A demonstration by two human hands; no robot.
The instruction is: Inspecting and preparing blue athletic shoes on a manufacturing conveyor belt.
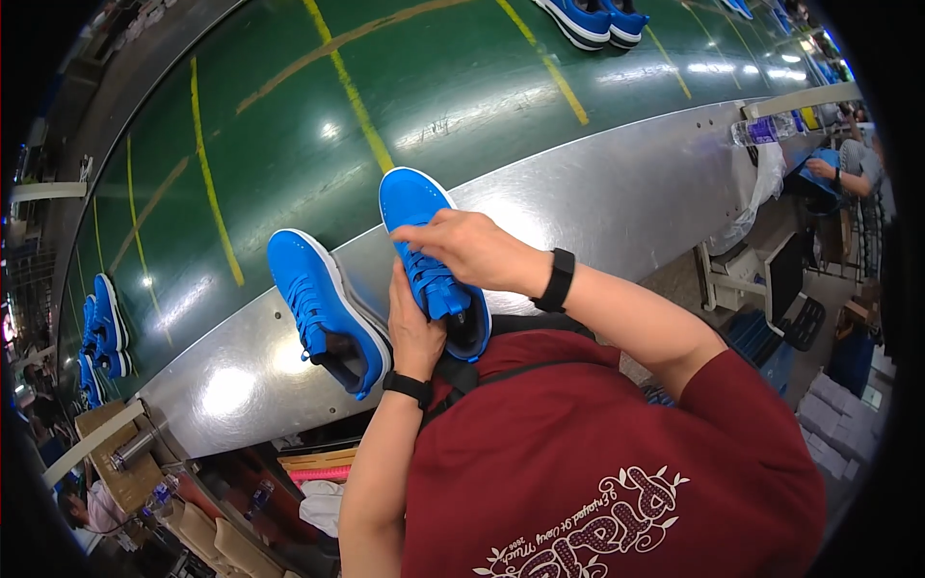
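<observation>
A blue sneaker [411,197] with a white sole stands toe away from me, its heel close to my body, at the metal edge of the line. My left hand [414,332] holds it along its left side. My right hand [472,252] lies over the upper laces, its fingers pressed together; what is between the fingertips is hidden. The lower shoelaces [431,277] run in rows toward the tongue. Just left of it, a second blue sneaker [313,289] rests on the metal edge, laced, its dark opening facing me.
Beyond the metal ledge [617,159] runs a green conveyor belt [279,125] with yellow lines. More blue sneakers sit on it at the far side [588,21] and at the left [108,313]. A plastic bottle [766,129] stands at the right, where another person [858,173] sits.
</observation>
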